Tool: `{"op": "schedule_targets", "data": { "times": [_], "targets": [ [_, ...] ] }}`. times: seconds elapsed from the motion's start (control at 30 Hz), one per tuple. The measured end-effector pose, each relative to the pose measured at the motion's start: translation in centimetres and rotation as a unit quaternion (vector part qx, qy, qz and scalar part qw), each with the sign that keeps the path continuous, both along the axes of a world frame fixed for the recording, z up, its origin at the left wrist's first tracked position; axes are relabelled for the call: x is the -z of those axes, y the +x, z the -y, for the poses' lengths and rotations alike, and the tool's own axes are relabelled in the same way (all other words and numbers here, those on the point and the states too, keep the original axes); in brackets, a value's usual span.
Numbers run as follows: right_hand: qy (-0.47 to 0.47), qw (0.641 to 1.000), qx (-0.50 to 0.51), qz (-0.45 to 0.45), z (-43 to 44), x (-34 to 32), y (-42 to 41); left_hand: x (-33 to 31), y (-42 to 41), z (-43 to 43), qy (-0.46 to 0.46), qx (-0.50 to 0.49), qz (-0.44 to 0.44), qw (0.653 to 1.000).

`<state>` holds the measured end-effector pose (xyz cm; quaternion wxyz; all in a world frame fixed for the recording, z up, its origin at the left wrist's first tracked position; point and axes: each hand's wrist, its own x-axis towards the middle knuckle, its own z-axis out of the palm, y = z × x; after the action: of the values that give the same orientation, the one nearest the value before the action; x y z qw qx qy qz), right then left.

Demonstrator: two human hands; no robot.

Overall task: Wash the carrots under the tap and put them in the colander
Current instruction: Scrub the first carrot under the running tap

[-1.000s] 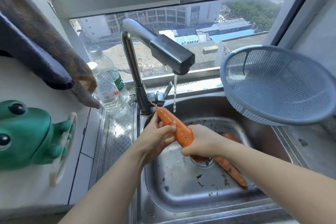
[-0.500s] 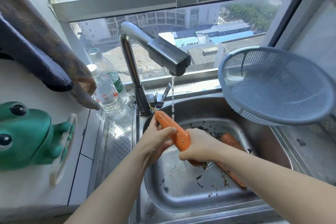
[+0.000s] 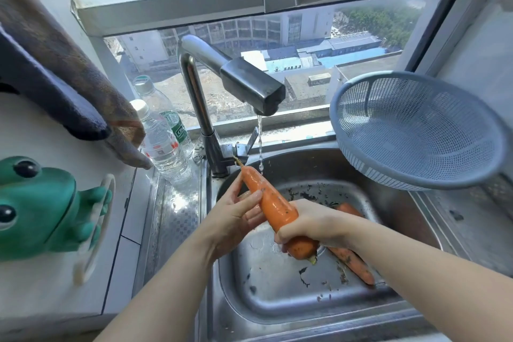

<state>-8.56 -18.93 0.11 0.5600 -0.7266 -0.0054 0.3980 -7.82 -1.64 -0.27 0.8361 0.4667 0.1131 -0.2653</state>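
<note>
Fat orange carrot (image 3: 273, 205) held over the stainless steel sink basin (image 3: 277, 302), tilted, thin root tip toward 11 o'clock, stalk end toward 5 o'clock, skin wet with dark specks. Right hand (image 3: 313, 223) wrapped tight around the thick lower end, fingers fully curled, stub of the carrot poking out below the fist. Left hand (image 3: 236, 214) on the upper half, thumb laid across the front, fingers behind, a loose clasp. Chrome tap with a square dark spout (image 3: 249, 83) stands at 12 o'clock of the basin; thin water stream (image 3: 260, 144) runs down and meets the carrot near its thin end. Second orange carrot (image 3: 352, 261) lies on the basin floor at 4 o'clock of the held one, partly hidden under the right wrist, dirt bits scattered around it. Round blue-grey plastic mesh colander (image 3: 416, 130) sits at 2 o'clock of the basin on the steel counter, tipped, nothing in it. Two clear plastic water bottles (image 3: 163, 144) at 9 o'clock of the tap. Green frog-shaped plastic holder (image 3: 36, 203) on the wall at far 9 o'clock, brown and dark cloths (image 3: 55, 69) hanging above it.
</note>
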Motion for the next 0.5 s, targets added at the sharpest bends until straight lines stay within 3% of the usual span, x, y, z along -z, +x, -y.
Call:
{"op": "schedule_targets", "data": {
  "times": [0.07,0.23,0.4,0.5],
  "targets": [
    [-0.001,1.000,0.007,-0.001,-0.2,-0.2,0.0,0.1,0.0,1.0,0.000,-0.035,-0.002,0.999],
    [-0.114,0.990,-0.043,0.067,-0.5,-0.1,-0.1,0.7,0.0,3.0,0.149,-0.085,0.024,0.985],
    [-0.024,1.000,-0.017,-0.004,0.4,-0.1,-0.3,-0.5,-0.3,1.0,0.027,-0.001,0.012,1.000],
    [-0.071,0.996,-0.006,0.048,-0.3,-0.1,-0.4,-0.6,-0.3,1.7,0.072,-0.029,0.035,0.996]
  ]
}}
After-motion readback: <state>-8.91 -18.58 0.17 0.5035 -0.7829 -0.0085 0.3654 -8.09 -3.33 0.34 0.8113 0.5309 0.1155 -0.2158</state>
